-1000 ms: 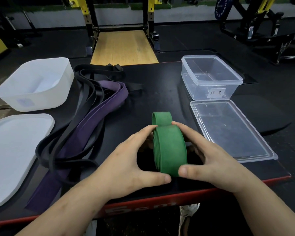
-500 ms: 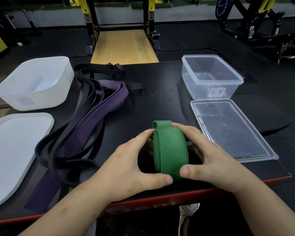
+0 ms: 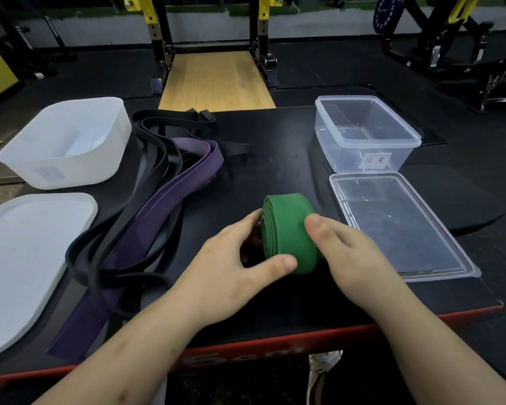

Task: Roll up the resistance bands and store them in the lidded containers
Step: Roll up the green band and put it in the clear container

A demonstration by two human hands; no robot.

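"So, where is the green band roll (image 3: 287,235) sitting right now?"

"It's standing on edge on the black table (image 3: 275,159), toward the near side, and I'm clasping it from both sides. My left hand (image 3: 225,273) is cupping the spiral face, with the thumb curling round the near curve. My right hand (image 3: 354,252) is pressing its thumb on the outer wrap. Its fingers are hiding behind the roll, so I'm not able to tell how they're lying."

"And which way is the tub lying from there?"

"The clear container (image 3: 345,156) is sitting ahead and to my right, uncovered. Its clear lid (image 3: 400,226) is lying flat just right of my right hand, nearer me than the tub. The roll's axis is running across me, left to right, while the tub's long side is running away from me."

"Which hand is going, then?"

"I'm judging the right one nearer. The roll is probably needing a tip onto its flat face to drop in. The black bands (image 3: 155,159) and purple band (image 3: 170,206) are lying unrolled, well off to my left, beside the white container (image 3: 79,171)."
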